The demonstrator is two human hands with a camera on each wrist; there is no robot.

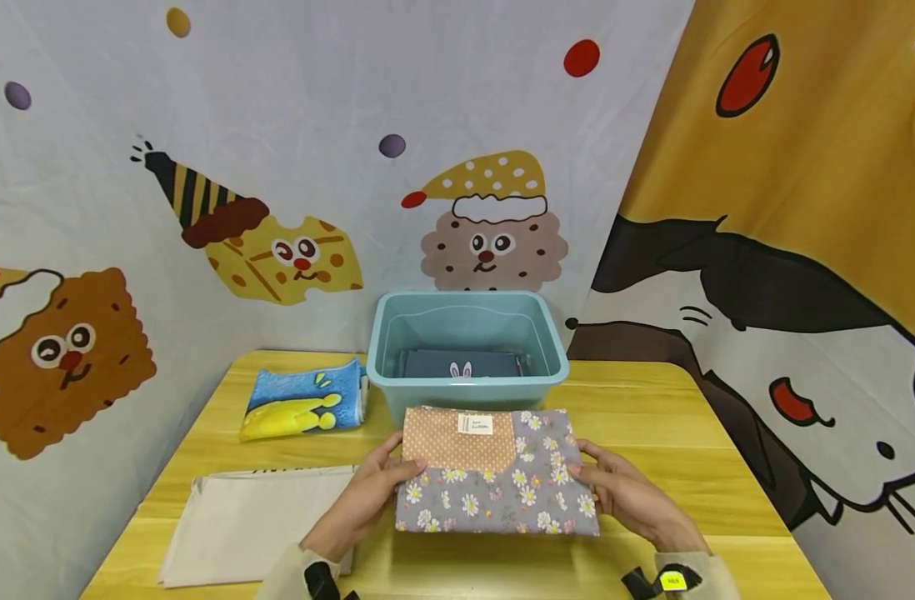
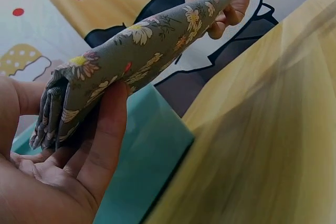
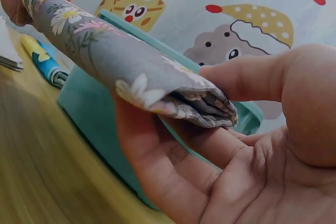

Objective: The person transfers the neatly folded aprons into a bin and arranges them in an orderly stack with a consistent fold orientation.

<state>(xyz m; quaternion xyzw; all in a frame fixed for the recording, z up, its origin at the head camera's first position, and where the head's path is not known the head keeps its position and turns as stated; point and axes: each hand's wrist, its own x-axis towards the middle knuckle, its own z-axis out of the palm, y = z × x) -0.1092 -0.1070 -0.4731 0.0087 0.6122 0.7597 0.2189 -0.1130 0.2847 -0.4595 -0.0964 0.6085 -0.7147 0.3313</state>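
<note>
A folded grey floral cloth (image 1: 495, 496) with daisies, an orange dotted panel and a small white label is held up between both hands, in front of a blue-green plastic bin. My left hand (image 1: 367, 492) pinches its left edge, thumb on top and fingers beneath. At the opposite edge, my right hand (image 1: 633, 496) grips it the same way. Stacked fold layers show at the cloth's end in the left wrist view (image 2: 52, 114) and the right wrist view. Inside the bin (image 1: 468, 383) lies a dark folded cloth (image 1: 427, 364) with a rabbit-ear print.
Left of the bin lies a folded blue and yellow cloth (image 1: 303, 402) on the wooden table (image 1: 652, 433). A folded cream cloth (image 1: 255, 525) with dark lettering at its far edge sits nearer, by my left forearm. A cartoon-printed curtain (image 1: 300, 108) hangs behind the table.
</note>
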